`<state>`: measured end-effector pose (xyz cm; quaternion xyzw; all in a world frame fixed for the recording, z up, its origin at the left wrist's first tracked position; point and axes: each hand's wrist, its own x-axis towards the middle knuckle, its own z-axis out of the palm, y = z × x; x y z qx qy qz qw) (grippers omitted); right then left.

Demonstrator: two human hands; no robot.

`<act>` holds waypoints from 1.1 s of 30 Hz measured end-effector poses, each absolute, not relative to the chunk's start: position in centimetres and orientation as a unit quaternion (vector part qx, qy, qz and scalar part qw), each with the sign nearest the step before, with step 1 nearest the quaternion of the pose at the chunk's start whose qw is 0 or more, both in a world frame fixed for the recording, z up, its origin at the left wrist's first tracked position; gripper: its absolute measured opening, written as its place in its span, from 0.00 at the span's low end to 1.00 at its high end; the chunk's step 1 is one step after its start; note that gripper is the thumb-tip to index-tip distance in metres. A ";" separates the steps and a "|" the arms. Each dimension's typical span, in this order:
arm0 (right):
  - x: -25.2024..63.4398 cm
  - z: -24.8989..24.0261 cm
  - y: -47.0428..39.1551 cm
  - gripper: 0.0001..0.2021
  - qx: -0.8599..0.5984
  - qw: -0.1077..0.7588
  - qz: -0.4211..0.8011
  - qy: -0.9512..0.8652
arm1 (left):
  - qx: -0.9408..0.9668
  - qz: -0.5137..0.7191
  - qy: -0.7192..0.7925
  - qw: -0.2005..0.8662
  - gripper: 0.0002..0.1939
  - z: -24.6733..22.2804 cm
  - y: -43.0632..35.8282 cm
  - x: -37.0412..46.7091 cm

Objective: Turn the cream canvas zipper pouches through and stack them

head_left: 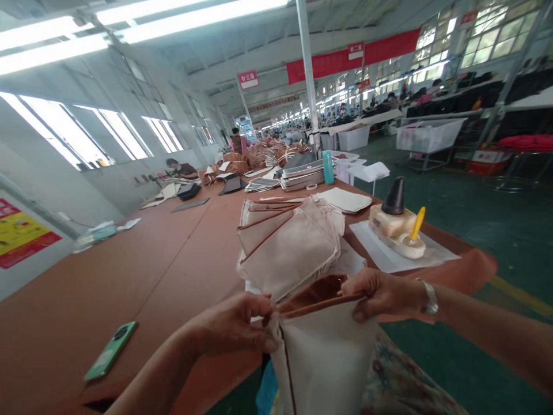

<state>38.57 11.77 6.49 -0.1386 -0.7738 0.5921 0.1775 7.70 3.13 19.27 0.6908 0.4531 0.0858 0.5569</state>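
Note:
Between my hands hangs a cream fabric pouch [332,351] with a brown lining, its top edge held spread so the inside shows. My left hand [239,323] pinches the pouch's left corner beside a dark seam. At the right end of the same edge, my right hand [380,291] grips with the thumb on the outer face; a silvery bracelet circles that wrist. Just beyond, a fanned stack of similar cream pieces with brown edges [289,248] lies on the brown-covered table [173,276]. The pouch's lower end runs out of view.
Right of the stack, a pale block with a black cone [394,199] and a yellow-handled tool [417,223] rest on white paper [384,262]. A green phone [111,351] lies at left. Farther back are stacked panels [302,173], a teal bottle [328,167] and a seated person [184,168].

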 end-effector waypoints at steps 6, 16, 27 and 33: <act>36.9 9.5 10.6 0.24 -0.091 0.161 0.655 -0.733 | 0.651 0.089 0.420 0.625 0.13 19.1 3.5 12.7; 35.3 8.1 7.0 0.12 -0.199 0.324 0.557 -0.738 | 0.567 0.164 0.433 0.681 0.18 15.6 5.0 13.2; 35.1 7.7 7.4 0.06 -0.211 0.333 0.342 -0.853 | 0.607 0.129 0.496 0.607 0.19 14.4 6.8 13.6; 35.2 7.9 8.1 0.06 -0.229 0.321 0.428 -0.813 | 0.602 0.126 0.528 0.586 0.21 14.2 7.4 13.9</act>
